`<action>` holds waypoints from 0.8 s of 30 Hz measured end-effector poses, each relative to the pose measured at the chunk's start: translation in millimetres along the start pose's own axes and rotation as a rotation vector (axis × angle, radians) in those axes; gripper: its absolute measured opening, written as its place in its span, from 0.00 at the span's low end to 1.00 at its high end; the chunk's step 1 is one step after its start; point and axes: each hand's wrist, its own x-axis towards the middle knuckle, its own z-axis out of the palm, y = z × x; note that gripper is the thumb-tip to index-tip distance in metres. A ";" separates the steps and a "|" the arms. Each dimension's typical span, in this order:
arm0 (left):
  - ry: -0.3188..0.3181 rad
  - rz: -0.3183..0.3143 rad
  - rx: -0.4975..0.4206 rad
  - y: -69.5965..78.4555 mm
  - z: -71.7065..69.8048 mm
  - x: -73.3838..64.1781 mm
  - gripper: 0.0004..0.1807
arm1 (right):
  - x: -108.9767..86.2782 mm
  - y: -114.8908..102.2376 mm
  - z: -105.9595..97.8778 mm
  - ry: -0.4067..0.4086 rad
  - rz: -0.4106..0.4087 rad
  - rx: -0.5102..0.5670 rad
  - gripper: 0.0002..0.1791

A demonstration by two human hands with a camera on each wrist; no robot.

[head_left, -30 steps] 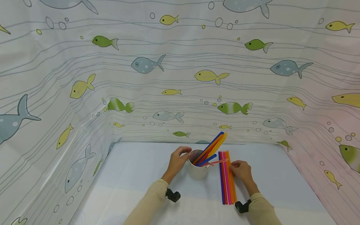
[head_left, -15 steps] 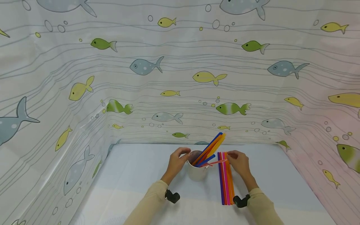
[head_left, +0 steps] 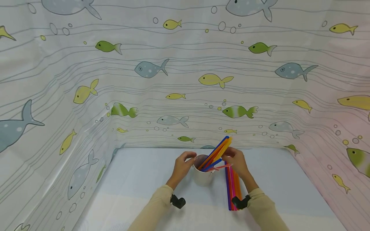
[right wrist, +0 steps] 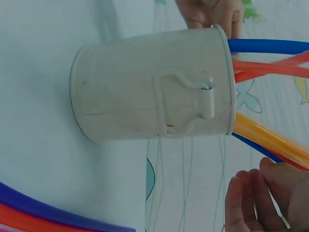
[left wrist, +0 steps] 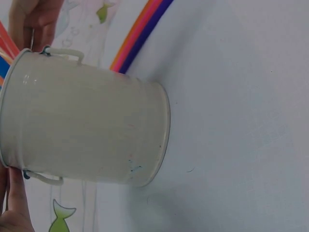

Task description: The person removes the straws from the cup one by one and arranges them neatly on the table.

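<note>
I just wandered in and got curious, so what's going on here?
A person is busy with coloured sticks and a bucket. Their left hand touches the rim of the bucket, which stands upright on the table. Their right hand is beside the sticks in the bucket; whether it touches them is hard to tell. More sticks lie side by side on the table, to the right of the bucket.

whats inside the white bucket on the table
The bucket holds blue, orange, yellow and red sticks, poking out above its rim. Its wall hides their lower ends, so whatever else lies at the bottom cannot be seen.
</note>
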 end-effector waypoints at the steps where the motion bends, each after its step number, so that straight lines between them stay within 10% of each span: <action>1: -0.002 0.001 -0.005 3.2 -0.2 -0.6 0.13 | -0.6 0.2 0.9 -0.010 0.010 0.004 0.16; 14: 0.000 0.006 0.025 9.8 1.1 -3.1 0.13 | 4.2 19.0 12.7 -0.059 0.072 0.087 0.20; 24: -0.007 0.014 -0.004 10.9 -0.5 -2.0 0.14 | 22.0 61.0 24.9 -0.040 -0.048 0.199 0.23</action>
